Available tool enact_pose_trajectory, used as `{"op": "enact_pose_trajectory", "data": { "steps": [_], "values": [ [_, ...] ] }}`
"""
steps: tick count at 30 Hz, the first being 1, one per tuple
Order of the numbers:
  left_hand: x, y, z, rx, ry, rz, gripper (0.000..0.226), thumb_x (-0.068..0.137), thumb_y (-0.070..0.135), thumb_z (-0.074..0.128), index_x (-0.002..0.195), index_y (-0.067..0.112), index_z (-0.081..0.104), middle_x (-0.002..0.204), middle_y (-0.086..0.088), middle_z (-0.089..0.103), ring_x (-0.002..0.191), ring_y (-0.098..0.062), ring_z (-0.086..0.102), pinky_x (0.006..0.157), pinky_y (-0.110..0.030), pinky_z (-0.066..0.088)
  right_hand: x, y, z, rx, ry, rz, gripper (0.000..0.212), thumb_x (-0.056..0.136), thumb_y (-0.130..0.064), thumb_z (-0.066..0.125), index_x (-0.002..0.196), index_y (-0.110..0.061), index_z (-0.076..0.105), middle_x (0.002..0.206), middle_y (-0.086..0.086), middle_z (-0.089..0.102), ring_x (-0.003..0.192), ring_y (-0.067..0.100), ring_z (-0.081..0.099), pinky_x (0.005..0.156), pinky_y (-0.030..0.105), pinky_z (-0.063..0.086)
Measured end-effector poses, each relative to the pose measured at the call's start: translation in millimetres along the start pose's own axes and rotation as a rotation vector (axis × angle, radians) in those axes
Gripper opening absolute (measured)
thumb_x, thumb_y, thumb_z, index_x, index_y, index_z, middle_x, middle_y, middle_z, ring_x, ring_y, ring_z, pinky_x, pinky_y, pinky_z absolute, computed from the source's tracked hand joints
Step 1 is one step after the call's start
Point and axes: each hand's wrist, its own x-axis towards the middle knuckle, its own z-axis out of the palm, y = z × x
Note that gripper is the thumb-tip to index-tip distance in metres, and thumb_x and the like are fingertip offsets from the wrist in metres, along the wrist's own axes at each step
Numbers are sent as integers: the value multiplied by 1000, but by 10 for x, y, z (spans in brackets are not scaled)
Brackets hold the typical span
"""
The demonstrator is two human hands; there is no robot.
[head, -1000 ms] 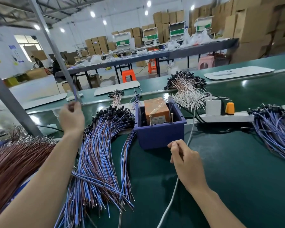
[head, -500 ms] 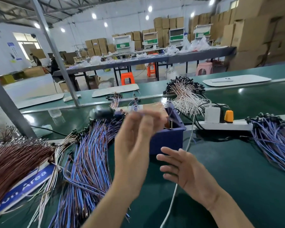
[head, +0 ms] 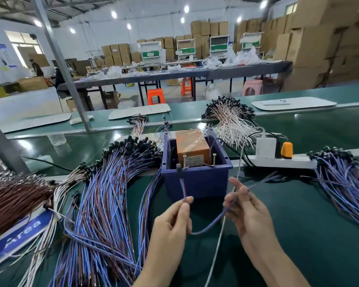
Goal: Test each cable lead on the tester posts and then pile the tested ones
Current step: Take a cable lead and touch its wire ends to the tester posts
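Observation:
My left hand (head: pixel 172 222) pinches one blue-and-brown cable lead (head: pixel 207 227) near its black plug end, which points up in front of the blue bin (head: pixel 197 183). My right hand (head: pixel 245 212) holds the same lead further along; its free end runs off to the right. The lead sags in a loop between both hands. Inside the bin sits the orange tester box (head: pixel 192 146) with two metal posts (head: pixel 184 160) at its near edge. A large pile of blue-and-brown leads (head: pixel 104 195) lies to the left, and a smaller pile (head: pixel 344 179) to the right.
A white power strip (head: pixel 278 162) with a white adapter and an orange plug lies right of the bin; a white cord (head: pixel 220 235) runs from it toward me. Brown wires (head: pixel 13 195) lie far left, white leads (head: pixel 230 123) behind the bin. A grey post (head: pixel 60 65) stands at left.
My left hand came back from the far left pile to the middle with one lead. My right hand, empty before, took hold of that lead's other part.

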Motion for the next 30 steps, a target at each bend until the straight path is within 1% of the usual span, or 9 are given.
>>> {"op": "enact_pose_trajectory", "data": {
  "steps": [4, 7, 11, 13, 16, 19, 24, 27, 30],
  "values": [
    [-23, -73, 22, 365, -156, 120, 32, 104, 29, 51, 128, 49, 56, 54, 14, 50, 48, -6, 38, 50, -21, 30, -60, 75, 59, -181, -37, -109, 26, 98, -44, 43, 110, -26, 59, 58, 3, 56, 42, 14, 41, 43, 20, 40],
    [-1, -86, -1, 592, -197, 166, 26, 102, 38, 44, 123, 53, 45, 57, 15, 54, 50, -10, 45, 49, -23, 27, -121, 112, 105, -329, -102, -145, 23, 100, -45, 42, 91, -36, 61, 61, 4, 60, 40, 14, 41, 38, 22, 37],
    [60, -144, -46, 899, -115, 183, 18, 100, 45, 43, 117, 45, 48, 73, 12, 56, 81, -8, 57, 64, -26, 40, -185, 128, 162, -465, -195, -130, 20, 91, -45, 56, 92, -36, 74, 77, 0, 68, 42, 12, 47, 41, 22, 40],
    [85, -170, -46, 923, -114, 168, 20, 101, 44, 42, 118, 44, 52, 86, 15, 58, 91, -7, 55, 71, -27, 42, -196, 142, 179, -522, -186, -120, 18, 89, -43, 60, 92, -39, 77, 84, -6, 72, 43, 10, 50, 45, 19, 42],
    [131, -170, 2, 831, -124, 198, 22, 103, 42, 40, 116, 41, 58, 105, 24, 62, 103, 1, 52, 80, -25, 46, -178, 160, 183, -538, -142, -112, 15, 92, -30, 67, 92, -38, 80, 74, -10, 71, 44, 8, 52, 47, 16, 42],
    [176, -119, 59, 472, -75, 153, 19, 104, 31, 49, 107, 35, 67, 102, 19, 69, 100, -1, 63, 85, -22, 49, -170, 159, 176, -542, -118, -100, 18, 93, -21, 69, 92, -36, 80, 69, -10, 71, 46, 7, 55, 48, 15, 43],
    [244, -38, 155, 154, -150, 69, 20, 104, 21, 52, 99, 30, 70, 87, 6, 73, 75, -6, 67, 66, -20, 52, -150, 149, 190, -483, -124, -64, 20, 92, -15, 70, 89, -34, 76, 83, 2, 76, 66, 11, 68, 56, 20, 52],
    [310, -47, 168, 61, -180, 45, 19, 103, 19, 55, 99, 26, 72, 80, 2, 72, 70, -7, 64, 62, -23, 52, -107, 148, 167, -459, -110, -29, 16, 92, -15, 71, 86, -29, 75, 79, 8, 74, 64, 14, 67, 57, 21, 52],
    [344, -76, 148, -3, -201, 36, 17, 102, 17, 57, 98, 24, 72, 75, 3, 71, 68, -7, 64, 60, -23, 52, -77, 154, 145, -469, -131, 17, 11, 91, -19, 72, 85, -29, 74, 76, 9, 74, 62, 13, 67, 47, 22, 48]
  ]
}}
